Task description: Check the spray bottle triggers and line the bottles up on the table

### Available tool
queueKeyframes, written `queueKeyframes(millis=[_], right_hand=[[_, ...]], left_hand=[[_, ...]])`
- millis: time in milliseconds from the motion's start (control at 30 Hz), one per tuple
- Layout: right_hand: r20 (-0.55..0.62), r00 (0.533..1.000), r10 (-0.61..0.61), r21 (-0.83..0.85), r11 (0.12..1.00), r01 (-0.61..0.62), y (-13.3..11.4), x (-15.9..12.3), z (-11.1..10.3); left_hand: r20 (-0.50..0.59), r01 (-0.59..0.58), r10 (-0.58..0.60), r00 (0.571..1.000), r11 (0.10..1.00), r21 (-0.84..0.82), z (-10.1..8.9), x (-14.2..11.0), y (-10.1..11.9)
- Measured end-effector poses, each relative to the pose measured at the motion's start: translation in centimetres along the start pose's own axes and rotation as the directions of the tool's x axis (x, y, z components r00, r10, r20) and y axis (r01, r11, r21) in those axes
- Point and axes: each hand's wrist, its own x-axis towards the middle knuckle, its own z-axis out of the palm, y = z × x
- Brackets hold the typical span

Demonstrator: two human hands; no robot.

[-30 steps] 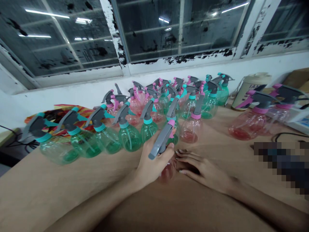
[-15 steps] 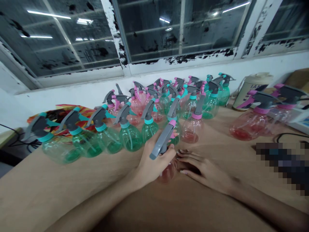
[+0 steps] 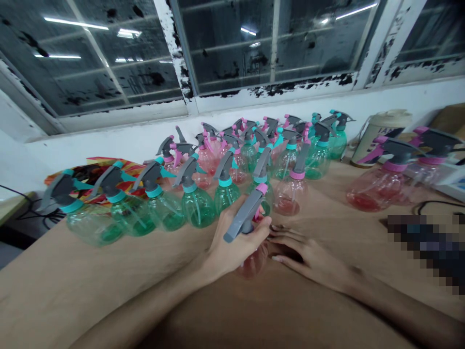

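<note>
My left hand (image 3: 232, 237) is closed around the neck of a pink spray bottle (image 3: 254, 264) with a grey head and pink nozzle, near the middle of the table. The fingers partly hide its collar and trigger. Just to its right my right hand (image 3: 305, 252) rests low on the table, fingers stretched out towards the bottle's base. Whether those fingertips touch the bottle I cannot tell. Beyond my hands stand another pink spray bottle (image 3: 288, 196) and a green spray bottle (image 3: 199, 206), part of a row of green ones.
Several more pink and green bottles crowd towards the wall. Two pink bottles (image 3: 378, 189) stand at the right, before a cream canister (image 3: 387, 128). A colourful wrapper (image 3: 98, 167) lies behind the left row. A blurred-out dark item (image 3: 428, 249) lies at right on the wooden table (image 3: 119, 281).
The view has shifted slightly. My left thumb and fingers have moved a little on the held bottle's neck, and its head sits slightly lower. My right hand stays stretched out beside it.
</note>
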Motion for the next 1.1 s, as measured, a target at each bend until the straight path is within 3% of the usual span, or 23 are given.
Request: queueKeyframes(millis=[267,467,567,833,1100], right_hand=[[0.012,1.000,0.011,0.026,1.000,-0.011,-0.1,0.0,-0.3],[0.002,0.989,0.147,0.058,0.987,-0.147,-1.2,-0.5,-0.5],[-0.004,0.988,0.156,0.105,0.982,-0.155,-2.1,-0.5,-0.6],[-0.115,0.986,0.124,0.176,0.979,-0.103,-4.9,0.6,-0.6],[-0.230,0.949,0.217,0.155,0.971,-0.184,-6.0,0.7,0.0]], left_hand=[[0.002,-0.058,0.058,0.998,0.996,-0.061,-0.2,0.1,0.1],[-0.038,-0.072,0.071,0.997,0.997,-0.025,-0.2,-0.2,0.3],[-0.051,-0.059,0.059,0.997,0.998,-0.008,-0.1,-0.2,0.1],[-0.085,-0.038,0.031,0.996,0.995,-0.089,1.3,-0.1,-0.8],[-0.032,-0.041,0.037,0.999,0.990,-0.132,2.5,0.0,0.2]])
